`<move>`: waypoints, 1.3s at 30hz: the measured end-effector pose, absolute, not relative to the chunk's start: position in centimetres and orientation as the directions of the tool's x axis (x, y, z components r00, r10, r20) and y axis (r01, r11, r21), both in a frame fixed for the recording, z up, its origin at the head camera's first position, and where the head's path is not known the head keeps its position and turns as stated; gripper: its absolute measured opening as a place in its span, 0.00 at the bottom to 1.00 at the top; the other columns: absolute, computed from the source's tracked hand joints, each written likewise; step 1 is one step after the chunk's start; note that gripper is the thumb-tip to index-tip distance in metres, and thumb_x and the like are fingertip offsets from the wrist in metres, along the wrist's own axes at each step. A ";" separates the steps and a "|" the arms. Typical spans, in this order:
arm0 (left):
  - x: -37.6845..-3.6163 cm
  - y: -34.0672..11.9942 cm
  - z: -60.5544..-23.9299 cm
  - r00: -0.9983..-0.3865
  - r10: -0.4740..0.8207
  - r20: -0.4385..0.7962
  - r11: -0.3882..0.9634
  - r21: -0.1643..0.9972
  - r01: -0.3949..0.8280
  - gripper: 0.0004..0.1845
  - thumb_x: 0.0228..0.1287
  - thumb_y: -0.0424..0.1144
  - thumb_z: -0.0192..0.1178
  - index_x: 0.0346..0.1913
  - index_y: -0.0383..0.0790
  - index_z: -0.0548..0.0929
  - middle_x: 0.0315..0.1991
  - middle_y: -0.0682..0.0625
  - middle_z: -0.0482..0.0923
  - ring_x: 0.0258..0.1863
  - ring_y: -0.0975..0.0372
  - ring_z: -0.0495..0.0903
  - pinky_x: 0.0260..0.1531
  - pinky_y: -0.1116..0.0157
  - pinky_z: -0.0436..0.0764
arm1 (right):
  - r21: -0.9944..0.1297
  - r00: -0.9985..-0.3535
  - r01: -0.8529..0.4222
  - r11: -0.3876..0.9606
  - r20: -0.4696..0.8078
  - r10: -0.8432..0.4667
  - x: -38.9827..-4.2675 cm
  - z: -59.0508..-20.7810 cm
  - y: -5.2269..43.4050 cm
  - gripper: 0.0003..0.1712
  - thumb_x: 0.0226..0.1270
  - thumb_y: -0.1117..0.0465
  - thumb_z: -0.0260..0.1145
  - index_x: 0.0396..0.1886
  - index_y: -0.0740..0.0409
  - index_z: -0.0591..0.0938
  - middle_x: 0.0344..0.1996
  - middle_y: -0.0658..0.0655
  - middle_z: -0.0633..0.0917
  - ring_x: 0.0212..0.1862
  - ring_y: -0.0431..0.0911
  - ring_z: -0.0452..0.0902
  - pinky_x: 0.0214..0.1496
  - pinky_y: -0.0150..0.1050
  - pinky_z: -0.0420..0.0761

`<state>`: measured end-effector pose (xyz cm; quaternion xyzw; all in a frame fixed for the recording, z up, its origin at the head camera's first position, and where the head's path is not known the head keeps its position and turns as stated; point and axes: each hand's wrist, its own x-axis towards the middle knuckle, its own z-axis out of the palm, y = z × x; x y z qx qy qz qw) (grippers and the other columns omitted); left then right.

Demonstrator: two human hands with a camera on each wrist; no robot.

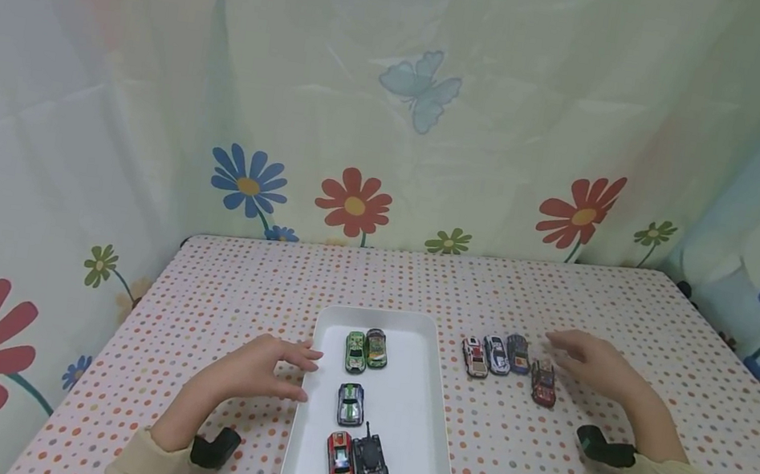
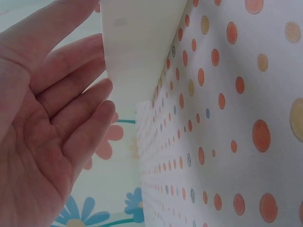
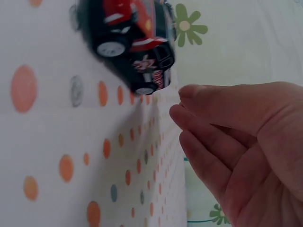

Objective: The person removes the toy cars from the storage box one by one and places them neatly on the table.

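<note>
Left hand [image 2: 42, 127] beside tray [image 2: 137, 52] (fingers straight)

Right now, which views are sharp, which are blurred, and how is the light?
Head view: soft, even light, faint shadows, everything sharp, from the white tray to the toy cars; edges bend slightly. Left wrist view: the left hand and tray wall are soft. Right wrist view: the dark red car is blurred; the right hand is fairly clear.

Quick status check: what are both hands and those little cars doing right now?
Left hand open, fingers at the white tray rim. Right hand open, hovering by the dark red car, holding nothing. Five cars in tray, four on table. Nothing in the way.
</note>
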<state>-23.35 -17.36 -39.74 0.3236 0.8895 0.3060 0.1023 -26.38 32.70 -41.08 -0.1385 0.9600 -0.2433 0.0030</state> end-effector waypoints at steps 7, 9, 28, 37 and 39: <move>-23.3 -17.4 -39.7 -0.771 0.636 0.012 0.608 0.608 0.511 0.21 0.50 0.43 0.72 0.47 0.38 0.85 0.55 0.49 0.77 0.63 0.56 0.64 0.57 0.55 0.69 | -0.485 -0.961 -0.261 0.835 0.048 -0.272 -26.2 -40.5 31.9 0.24 0.65 0.65 0.62 0.57 0.74 0.72 0.52 0.74 0.75 0.53 0.69 0.69 0.50 0.60 0.72; -23.3 -17.4 -39.7 -0.769 0.639 0.013 0.604 0.611 0.512 0.21 0.50 0.42 0.72 0.47 0.38 0.85 0.55 0.49 0.77 0.63 0.55 0.64 0.57 0.55 0.69 | -0.488 -0.963 -0.247 0.837 0.025 -0.270 -26.2 -40.5 31.9 0.25 0.64 0.63 0.63 0.57 0.74 0.72 0.52 0.74 0.74 0.53 0.69 0.69 0.49 0.60 0.73; -23.4 -17.3 -39.7 -0.769 0.640 0.011 0.599 0.619 0.508 0.22 0.49 0.43 0.72 0.48 0.37 0.84 0.57 0.50 0.75 0.64 0.56 0.64 0.57 0.54 0.68 | -0.317 -0.939 -0.216 0.923 -0.192 -0.286 -24.9 -38.5 28.9 0.33 0.45 0.61 0.77 0.49 0.75 0.76 0.45 0.70 0.78 0.50 0.67 0.71 0.50 0.61 0.71; -23.3 -17.3 -39.6 -0.772 0.635 0.005 0.606 0.616 0.502 0.22 0.49 0.43 0.72 0.48 0.38 0.84 0.57 0.50 0.75 0.64 0.56 0.64 0.57 0.54 0.68 | -0.338 -0.959 -0.197 0.920 -0.128 -0.252 -26.1 -40.2 29.8 0.37 0.56 0.61 0.70 0.60 0.78 0.67 0.58 0.78 0.66 0.60 0.72 0.58 0.58 0.65 0.60; -23.3 -17.4 -39.6 -0.773 0.635 0.005 0.609 0.612 0.504 0.22 0.49 0.43 0.72 0.48 0.38 0.84 0.57 0.50 0.75 0.64 0.56 0.64 0.58 0.54 0.68 | -0.349 -0.960 -0.206 0.914 -0.110 -0.258 -26.3 -40.5 30.0 0.36 0.57 0.61 0.70 0.60 0.78 0.67 0.58 0.78 0.67 0.60 0.72 0.59 0.58 0.65 0.60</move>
